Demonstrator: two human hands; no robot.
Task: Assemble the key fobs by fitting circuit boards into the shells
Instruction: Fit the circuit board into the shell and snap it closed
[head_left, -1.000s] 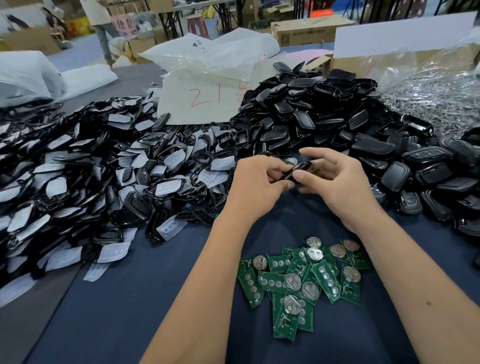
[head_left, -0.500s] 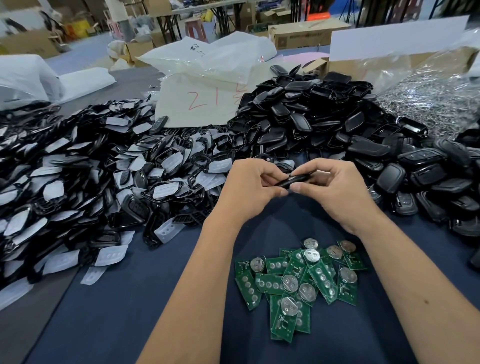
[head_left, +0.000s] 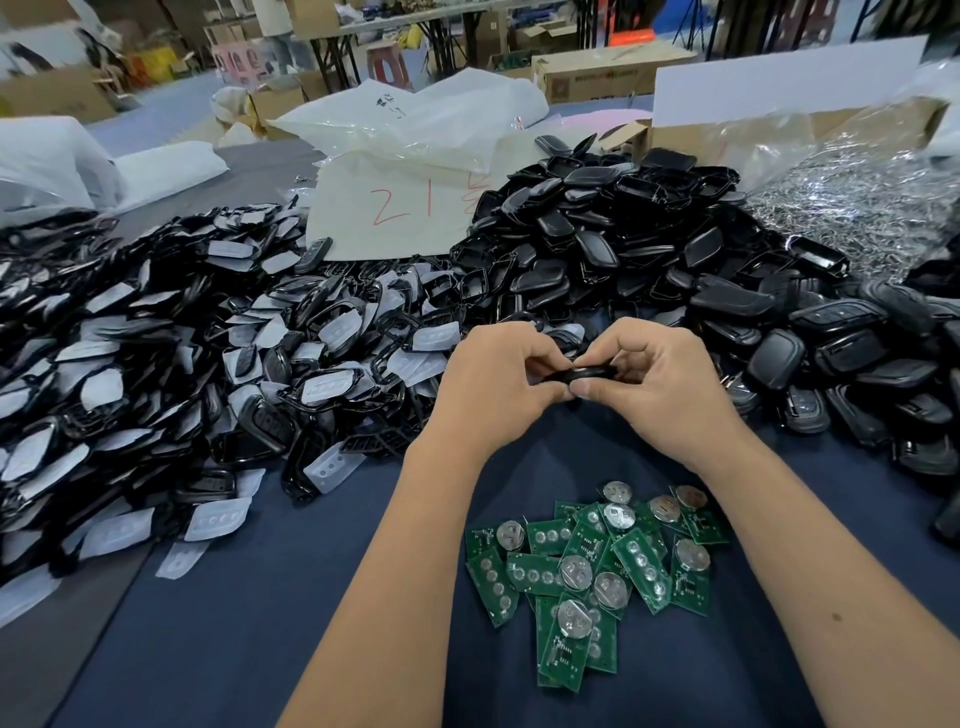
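A black key fob (head_left: 589, 372) is held edge-on above the blue cloth, between both hands. My left hand (head_left: 493, 384) pinches its left end with curled fingers. My right hand (head_left: 660, 387) grips its right end, thumb beneath and fingers over the top. Its inside is hidden. Several green circuit boards (head_left: 592, 571) with round coin cells lie in a loose heap on the cloth just below my wrists.
A big pile of black frames with white rubber button pads (head_left: 156, 374) covers the left. A heap of black shells (head_left: 623, 249) rises behind my hands, and closed fobs (head_left: 841, 358) lie to the right. White bags (head_left: 415, 156), a cardboard box (head_left: 789, 130) and a bag of metal parts (head_left: 857, 208) stand behind.
Both hands stay together on the fob. It has turned more edge-on and my fingers have shifted their hold slightly. The boards have not moved.
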